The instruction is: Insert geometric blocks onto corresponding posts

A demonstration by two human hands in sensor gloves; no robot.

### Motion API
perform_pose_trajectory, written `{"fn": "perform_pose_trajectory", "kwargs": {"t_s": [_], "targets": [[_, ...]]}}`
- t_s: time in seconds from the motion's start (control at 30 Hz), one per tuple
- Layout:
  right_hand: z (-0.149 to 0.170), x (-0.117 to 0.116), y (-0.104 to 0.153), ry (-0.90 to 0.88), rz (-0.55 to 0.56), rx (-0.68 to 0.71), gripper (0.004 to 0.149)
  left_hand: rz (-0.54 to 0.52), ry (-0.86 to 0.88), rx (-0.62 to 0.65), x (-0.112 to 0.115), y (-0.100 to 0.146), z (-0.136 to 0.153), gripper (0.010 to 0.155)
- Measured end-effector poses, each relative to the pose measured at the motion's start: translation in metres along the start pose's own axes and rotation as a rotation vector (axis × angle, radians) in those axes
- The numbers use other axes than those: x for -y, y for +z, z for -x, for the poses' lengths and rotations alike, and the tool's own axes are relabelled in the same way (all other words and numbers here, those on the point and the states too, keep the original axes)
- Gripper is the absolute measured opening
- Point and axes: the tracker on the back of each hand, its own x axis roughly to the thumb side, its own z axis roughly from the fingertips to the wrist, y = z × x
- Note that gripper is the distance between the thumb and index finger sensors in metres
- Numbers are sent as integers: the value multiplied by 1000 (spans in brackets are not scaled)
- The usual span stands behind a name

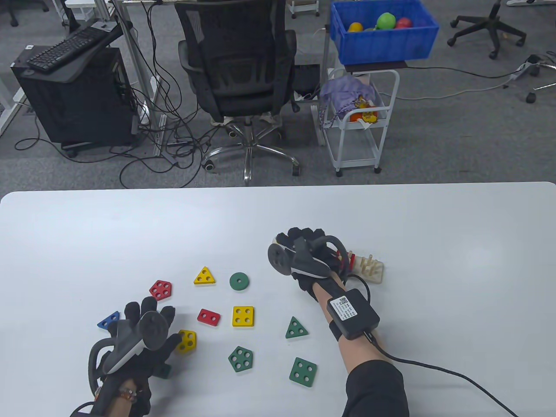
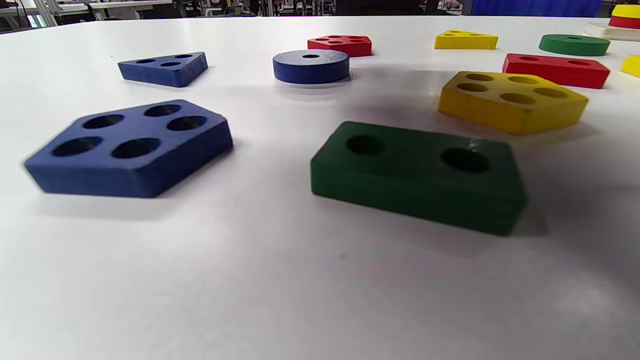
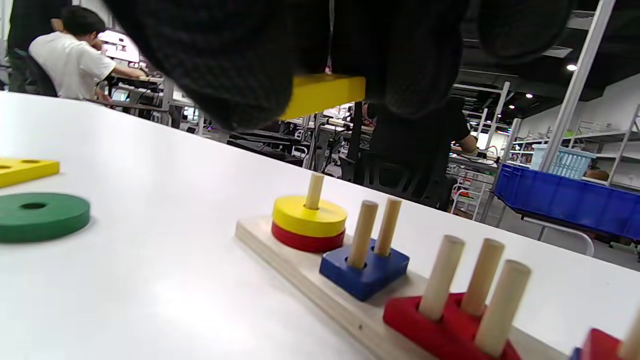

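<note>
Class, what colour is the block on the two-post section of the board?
Blue, clearest in the right wrist view.

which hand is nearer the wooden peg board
Right. The right hand hovers just above and beside the peg board, holding a yellow block. The left hand is far across the table among the loose blocks.
</note>
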Motion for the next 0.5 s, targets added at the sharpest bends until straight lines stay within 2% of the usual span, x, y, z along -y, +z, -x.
{"fn": "perform_pose_trajectory", "kwargs": {"t_s": [0.23,0.5], "targets": [[18,-16,-15,0,-72,-119,64,12,-7,-5,2,-1,0,71],[19,-33,-21,21,-106,-153,63,22,-8,-10,2,-2,0,71]]}}
